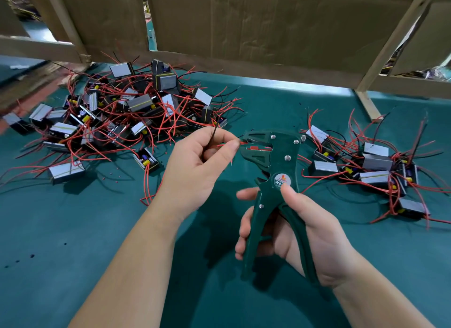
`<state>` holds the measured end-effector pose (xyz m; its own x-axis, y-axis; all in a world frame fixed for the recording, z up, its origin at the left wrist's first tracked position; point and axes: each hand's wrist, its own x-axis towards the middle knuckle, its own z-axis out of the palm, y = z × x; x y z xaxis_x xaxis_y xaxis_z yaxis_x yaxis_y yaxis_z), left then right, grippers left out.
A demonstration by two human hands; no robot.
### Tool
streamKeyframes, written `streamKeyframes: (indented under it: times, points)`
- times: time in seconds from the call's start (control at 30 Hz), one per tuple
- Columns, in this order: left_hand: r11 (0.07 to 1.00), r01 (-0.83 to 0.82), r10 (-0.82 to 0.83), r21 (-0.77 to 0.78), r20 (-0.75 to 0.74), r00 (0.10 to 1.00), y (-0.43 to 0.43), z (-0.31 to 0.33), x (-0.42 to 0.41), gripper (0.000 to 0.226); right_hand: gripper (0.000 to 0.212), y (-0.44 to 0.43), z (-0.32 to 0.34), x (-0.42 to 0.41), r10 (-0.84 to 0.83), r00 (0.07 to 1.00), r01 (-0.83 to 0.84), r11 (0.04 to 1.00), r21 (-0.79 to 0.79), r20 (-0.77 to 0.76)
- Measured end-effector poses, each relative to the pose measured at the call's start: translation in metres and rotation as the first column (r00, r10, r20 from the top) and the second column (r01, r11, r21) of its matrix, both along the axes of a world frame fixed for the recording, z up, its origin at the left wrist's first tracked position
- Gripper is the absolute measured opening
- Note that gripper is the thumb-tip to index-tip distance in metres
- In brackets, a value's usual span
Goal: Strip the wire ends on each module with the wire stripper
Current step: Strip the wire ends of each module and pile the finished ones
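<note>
Big module pile (117, 112) far left on the table. My left hand (195, 164) pinches a red wire (223, 145), its tip at the wire stripper (275, 171) mouth. My right hand (300, 237) wraps the spread handles. Best to hold the wire straight, seat the tip, then squeeze. Smaller pile (366, 171) on the right.

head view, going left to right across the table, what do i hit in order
large pile of modules → left hand, pinching a red wire → wire stripper → smaller group of modules
</note>
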<state>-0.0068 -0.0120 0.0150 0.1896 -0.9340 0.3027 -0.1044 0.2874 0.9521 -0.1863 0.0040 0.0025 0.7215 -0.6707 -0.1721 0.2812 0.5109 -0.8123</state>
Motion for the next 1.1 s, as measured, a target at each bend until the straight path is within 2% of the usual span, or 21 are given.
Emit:
streamKeyframes:
  times: [0.23, 0.63, 0.7, 0.77, 0.83, 0.93, 1.1]
  points:
    - [1.000, 0.009, -0.009, 0.001, 0.019, 1.000, 0.000, -0.001, 0.000, 0.004, 0.056, -0.001, 0.001, 0.000, -0.001, 1.000, 0.001, 1.000, -0.029, -0.014]
    - [1.000, 0.000, 0.003, -0.024, 0.093, 0.996, 0.002, 0.000, 0.000, 0.006, 0.049, 0.000, 0.006, -0.001, -0.026, 0.995, 0.026, 1.000, 0.001, -0.096]
    - [1.000, -0.003, 0.006, -0.026, 0.107, 0.994, 0.003, 0.000, -0.001, 0.008, 0.044, 0.003, 0.007, 0.003, -0.073, 0.988, 0.078, 0.997, 0.026, -0.135]
    - [0.999, 0.032, -0.033, 0.010, 0.086, 0.996, 0.003, -0.001, 0.000, 0.013, 0.039, 0.003, 0.008, 0.007, -0.187, 0.967, 0.201, 0.977, 0.066, -0.170]
    - [0.993, 0.062, -0.078, 0.097, 0.178, 0.981, 0.001, -0.003, 0.002, 0.020, 0.037, 0.000, 0.009, 0.010, -0.268, 0.944, 0.292, 0.950, 0.110, -0.193]
    - [0.977, 0.069, -0.143, 0.203, 0.378, 0.915, 0.000, -0.007, 0.001, 0.024, 0.041, -0.003, 0.011, 0.008, -0.250, 0.958, 0.271, 0.949, 0.160, -0.139]
    - [0.972, 0.075, -0.156, 0.223, 0.373, 0.914, 0.000, -0.008, 0.003, 0.022, 0.041, -0.008, 0.007, 0.002, -0.243, 0.969, 0.235, 0.961, 0.145, 0.039]
